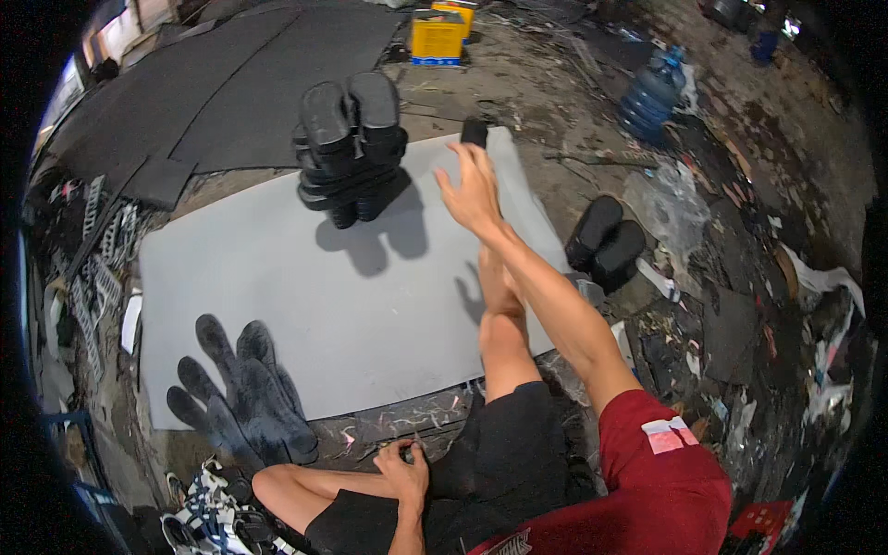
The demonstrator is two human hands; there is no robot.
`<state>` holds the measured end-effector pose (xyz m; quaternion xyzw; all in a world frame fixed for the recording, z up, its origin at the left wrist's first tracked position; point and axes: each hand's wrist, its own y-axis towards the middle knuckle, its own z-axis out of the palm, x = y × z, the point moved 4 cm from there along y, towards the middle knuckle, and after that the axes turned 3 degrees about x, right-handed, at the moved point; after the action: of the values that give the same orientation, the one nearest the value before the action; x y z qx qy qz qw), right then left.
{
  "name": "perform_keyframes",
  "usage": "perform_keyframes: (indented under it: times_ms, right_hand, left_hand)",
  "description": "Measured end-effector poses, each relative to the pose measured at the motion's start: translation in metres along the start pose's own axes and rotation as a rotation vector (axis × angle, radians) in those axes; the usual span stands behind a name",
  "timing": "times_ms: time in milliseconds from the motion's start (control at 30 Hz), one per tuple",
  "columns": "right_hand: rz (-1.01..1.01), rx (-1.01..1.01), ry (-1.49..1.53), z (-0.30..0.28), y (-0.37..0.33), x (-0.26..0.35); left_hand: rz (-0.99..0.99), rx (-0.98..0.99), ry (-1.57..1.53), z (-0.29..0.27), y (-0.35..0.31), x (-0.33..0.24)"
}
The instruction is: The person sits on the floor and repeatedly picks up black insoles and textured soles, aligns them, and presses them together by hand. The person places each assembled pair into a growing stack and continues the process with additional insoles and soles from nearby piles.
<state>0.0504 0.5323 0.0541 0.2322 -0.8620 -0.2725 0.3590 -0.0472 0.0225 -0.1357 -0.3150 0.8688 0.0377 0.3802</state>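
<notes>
My right hand reaches out over the grey sheet, fingers apart and nothing in them. Just beyond its fingertips is a black object, partly hidden by the hand; I cannot tell what it is. Down by my lap, my left hand is curled with thumb and finger together. Whatever it may hold is too small to make out. Stacked black sandals rise at the sheet's far edge. Several dark grey shoe soles lie fanned at its near left corner.
A pair of black sandals sits right of the sheet. Farther off are a blue water bottle and yellow boxes. Black sheeting spreads at far left. White-and-dark strap pieces lie at lower left; scraps litter the right.
</notes>
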Motion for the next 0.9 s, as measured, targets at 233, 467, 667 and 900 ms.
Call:
perform_keyframes:
  times_ms: [233, 467, 667, 900]
  right_hand:
    - [1.169, -0.457, -0.403, -0.18, -0.148, -0.238]
    - [1.688, -0.417, 0.394, -0.221, -0.237, -0.39]
    - [1.708, -0.323, 0.649, -0.231, -0.238, -0.394]
    - [1.429, -0.697, 0.409, -0.281, -0.213, -0.4]
  left_hand:
    - [0.002, -0.054, 0.045, 0.001, -0.003, 0.003]
    - [0.022, -0.076, 0.13, 0.013, 0.016, -0.005]
    - [0.014, -0.041, 0.138, 0.011, 0.017, -0.004]
    - [0.002, -0.017, 0.046, 0.016, 0.02, 0.004]
